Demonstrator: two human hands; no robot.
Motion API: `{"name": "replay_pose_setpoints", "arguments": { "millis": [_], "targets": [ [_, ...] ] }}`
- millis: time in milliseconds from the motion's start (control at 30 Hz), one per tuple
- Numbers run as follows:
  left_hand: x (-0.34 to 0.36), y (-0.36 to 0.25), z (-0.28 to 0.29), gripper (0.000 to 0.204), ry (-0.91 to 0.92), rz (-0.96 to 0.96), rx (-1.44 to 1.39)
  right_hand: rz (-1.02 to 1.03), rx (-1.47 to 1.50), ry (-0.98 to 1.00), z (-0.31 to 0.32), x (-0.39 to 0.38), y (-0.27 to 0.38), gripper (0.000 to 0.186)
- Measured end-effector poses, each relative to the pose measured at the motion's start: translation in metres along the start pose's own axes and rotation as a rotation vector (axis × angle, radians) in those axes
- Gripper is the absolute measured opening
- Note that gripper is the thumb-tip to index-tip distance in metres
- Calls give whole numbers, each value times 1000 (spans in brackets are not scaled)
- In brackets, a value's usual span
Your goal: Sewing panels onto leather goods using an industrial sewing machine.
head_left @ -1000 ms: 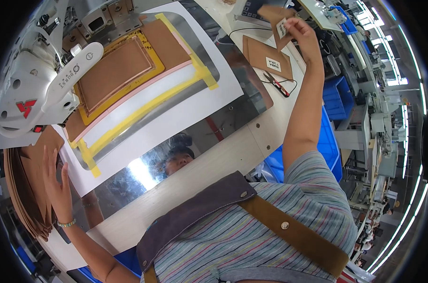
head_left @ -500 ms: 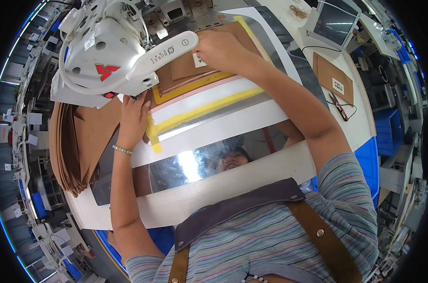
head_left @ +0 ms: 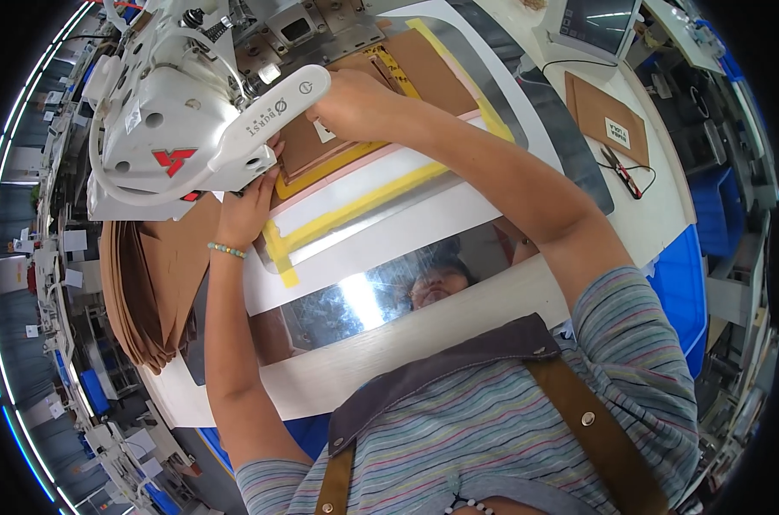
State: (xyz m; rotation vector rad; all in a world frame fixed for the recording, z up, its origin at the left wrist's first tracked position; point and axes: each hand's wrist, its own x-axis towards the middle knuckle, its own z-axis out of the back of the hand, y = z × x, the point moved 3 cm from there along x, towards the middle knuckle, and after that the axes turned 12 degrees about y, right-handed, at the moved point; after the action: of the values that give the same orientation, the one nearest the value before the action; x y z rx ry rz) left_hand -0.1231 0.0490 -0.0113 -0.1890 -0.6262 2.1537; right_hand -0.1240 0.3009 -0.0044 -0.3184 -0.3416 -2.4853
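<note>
A sewing machine [head_left: 162, 129] with a white head overhangs the upper left of the table. Beside its needle area lies a flat template with yellow-taped edges [head_left: 368, 206], pink strips and yellow-framed openings. Brown flat panels [head_left: 436, 73] sit in it, one with a white label [head_left: 323, 130]. My right hand [head_left: 351, 105] rests over the labelled brown panel, fingers bent and mostly hidden behind the white lamp arm [head_left: 278, 107]. My left hand [head_left: 250, 206] lies at the template's left edge under the machine head, its fingers stretched toward the brown panel; some fingertips are hidden.
A stack of folded brown pieces [head_left: 149, 283] hangs at the left. On the right are another labelled brown panel [head_left: 608, 120], red-and-black thread snips [head_left: 621, 174] and a screen [head_left: 591, 26]. A shiny metal plate [head_left: 381, 296] lies nearest me; a blue bin [head_left: 677, 283] stands lower right.
My right hand has moved left over the panels, uncovering a yellow strip and brown panel behind it. My left hand's fingers reach a little further in. The whole view has shifted slightly.
</note>
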Motion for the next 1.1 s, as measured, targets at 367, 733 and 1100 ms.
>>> {"name": "replay_pose_setpoints", "arguments": {
  "millis": [367, 733, 1100],
  "targets": [
    [0, 51, -3, 29, -55, 37, -9, 211, 232, 90, -23, -11, 19, 24],
    [-10, 59, 16, 37, -89, 142, 309, 240, 249, 128, -19, -14, 29, 39],
    [22, 18, 5, 40, 42, -14, 428, 217, 342, 134, -24, -15, 21, 38]
  ]
}}
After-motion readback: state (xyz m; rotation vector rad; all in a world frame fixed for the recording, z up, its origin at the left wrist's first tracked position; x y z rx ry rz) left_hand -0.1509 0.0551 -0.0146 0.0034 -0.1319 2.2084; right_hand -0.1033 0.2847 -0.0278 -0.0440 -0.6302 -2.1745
